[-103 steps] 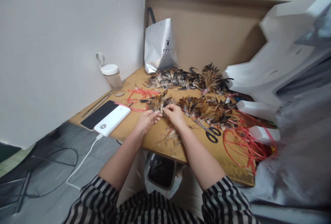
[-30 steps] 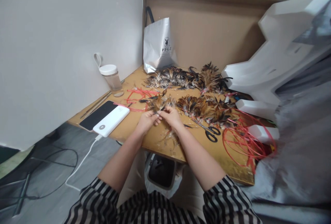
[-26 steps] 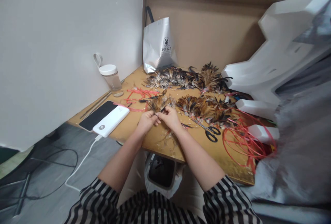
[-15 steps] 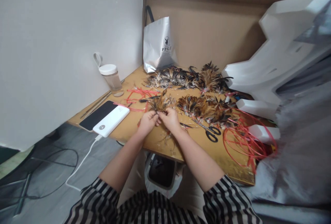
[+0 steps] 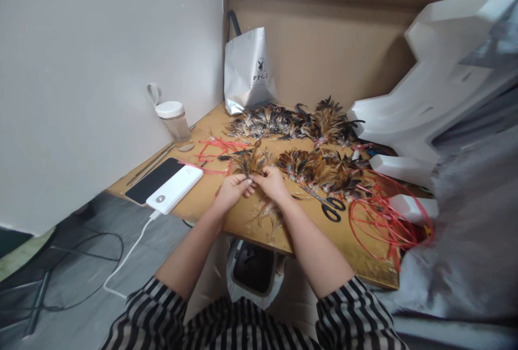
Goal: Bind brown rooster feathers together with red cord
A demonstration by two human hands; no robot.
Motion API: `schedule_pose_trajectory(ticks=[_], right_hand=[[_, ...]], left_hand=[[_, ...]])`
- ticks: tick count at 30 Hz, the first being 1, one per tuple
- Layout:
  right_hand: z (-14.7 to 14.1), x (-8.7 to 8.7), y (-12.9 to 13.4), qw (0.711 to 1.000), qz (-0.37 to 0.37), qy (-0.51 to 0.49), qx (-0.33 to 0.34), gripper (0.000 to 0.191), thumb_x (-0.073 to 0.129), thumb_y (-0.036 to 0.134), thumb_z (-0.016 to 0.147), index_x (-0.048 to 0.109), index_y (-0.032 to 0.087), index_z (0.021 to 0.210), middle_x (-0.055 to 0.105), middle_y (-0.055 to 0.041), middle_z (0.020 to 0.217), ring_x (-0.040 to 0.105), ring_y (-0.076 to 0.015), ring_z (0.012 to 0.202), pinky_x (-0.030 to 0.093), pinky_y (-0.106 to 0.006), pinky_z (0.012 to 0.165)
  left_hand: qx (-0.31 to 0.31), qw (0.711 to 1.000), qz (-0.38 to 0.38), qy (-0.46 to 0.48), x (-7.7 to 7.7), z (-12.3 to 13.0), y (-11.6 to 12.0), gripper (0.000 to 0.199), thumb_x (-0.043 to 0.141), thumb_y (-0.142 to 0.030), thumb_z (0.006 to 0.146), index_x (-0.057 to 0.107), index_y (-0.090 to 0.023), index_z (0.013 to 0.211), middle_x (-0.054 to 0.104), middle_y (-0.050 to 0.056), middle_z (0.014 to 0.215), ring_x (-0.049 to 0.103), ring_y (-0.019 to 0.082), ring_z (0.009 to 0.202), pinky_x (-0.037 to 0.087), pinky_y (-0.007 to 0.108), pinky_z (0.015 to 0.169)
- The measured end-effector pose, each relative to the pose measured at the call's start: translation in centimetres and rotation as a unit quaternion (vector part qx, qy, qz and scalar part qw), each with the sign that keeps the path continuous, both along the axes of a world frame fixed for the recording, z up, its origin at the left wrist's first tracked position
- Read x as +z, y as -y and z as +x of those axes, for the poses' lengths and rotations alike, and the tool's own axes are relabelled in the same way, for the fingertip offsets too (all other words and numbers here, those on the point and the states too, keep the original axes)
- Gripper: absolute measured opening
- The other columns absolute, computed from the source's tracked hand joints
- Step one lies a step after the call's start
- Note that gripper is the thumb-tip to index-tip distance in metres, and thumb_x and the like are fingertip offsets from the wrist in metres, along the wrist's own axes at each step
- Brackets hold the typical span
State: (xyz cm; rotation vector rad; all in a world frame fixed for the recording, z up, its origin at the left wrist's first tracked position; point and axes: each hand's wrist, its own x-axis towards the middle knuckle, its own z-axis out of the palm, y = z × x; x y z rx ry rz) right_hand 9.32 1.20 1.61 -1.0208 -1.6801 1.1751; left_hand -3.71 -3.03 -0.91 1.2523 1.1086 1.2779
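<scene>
Over the near part of the wooden table (image 5: 238, 220), my left hand (image 5: 233, 192) and my right hand (image 5: 272, 182) meet at the fingertips. Both are closed in a pinch at the base of a small bunch of brown feathers (image 5: 251, 162), whose tips fan away from me. The stems between the fingers are mostly hidden. Right of my hands lies a row of brown and black feather bunches (image 5: 324, 169), with black-handled scissors (image 5: 328, 205) in front of it. Loose feather scraps (image 5: 267, 215) lie under my right wrist.
Behind are more dark feathers (image 5: 279, 121) and a silver bag (image 5: 246, 72). Red plastic strips (image 5: 218, 148) lie left; a red strip coil (image 5: 380, 226) lies right. A lidded cup (image 5: 177, 126), a phone (image 5: 151, 180) and a cabled white power bank (image 5: 174, 189) occupy the left. Below is a bin (image 5: 254, 266).
Both hands have shifted very slightly to the right, still pinching the feather bunch. The things around them on the table look unmoved.
</scene>
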Motion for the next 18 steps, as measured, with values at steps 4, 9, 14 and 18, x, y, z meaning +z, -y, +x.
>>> schedule_pose_trajectory(ticks=[4,9,14,18], right_hand=[[0.8,0.6,-0.2,1.000,-0.011,0.019,0.018,0.025,0.064,0.034,0.060,0.052,0.014,0.050,0.049,0.0034,0.048,0.039,-0.0077,0.046,0.030,-0.021,0.046],[1.5,1.1,-0.2,0.996,-0.036,0.014,0.085,0.024,0.064,0.035,0.061,0.057,0.013,0.054,0.052,0.0034,0.050,0.041,-0.0075,0.047,0.030,-0.020,0.047],[1.6,1.2,0.0,0.993,-0.043,-0.006,0.108,0.023,0.063,0.035,0.063,0.060,0.012,0.059,0.056,0.0023,0.054,0.045,-0.0080,0.049,0.033,-0.020,0.050],[1.2,1.4,0.2,0.996,-0.051,-0.011,0.077,0.025,0.065,0.036,0.060,0.060,0.012,0.059,0.057,0.0019,0.052,0.045,-0.0083,0.048,0.033,-0.021,0.050]], left_hand=[[-0.015,1.000,-0.009,0.012,0.0,-0.1,0.1,0.026,0.061,-0.035,0.069,0.065,-0.011,0.079,0.062,0.005,0.060,0.053,0.010,0.049,0.042,0.022,0.051],[-0.020,0.999,-0.032,0.022,0.0,-0.1,0.2,0.024,0.064,-0.032,0.067,0.066,-0.011,0.077,0.065,0.007,0.063,0.054,0.010,0.051,0.043,0.021,0.051],[-0.029,0.998,-0.034,0.033,0.3,0.0,0.2,0.024,0.065,-0.033,0.066,0.065,-0.011,0.075,0.067,0.009,0.074,0.056,0.010,0.053,0.042,0.021,0.047],[-0.006,1.000,-0.026,0.010,0.2,0.1,0.1,0.024,0.063,-0.035,0.068,0.065,-0.011,0.071,0.065,0.007,0.065,0.054,0.010,0.048,0.041,0.021,0.046]])
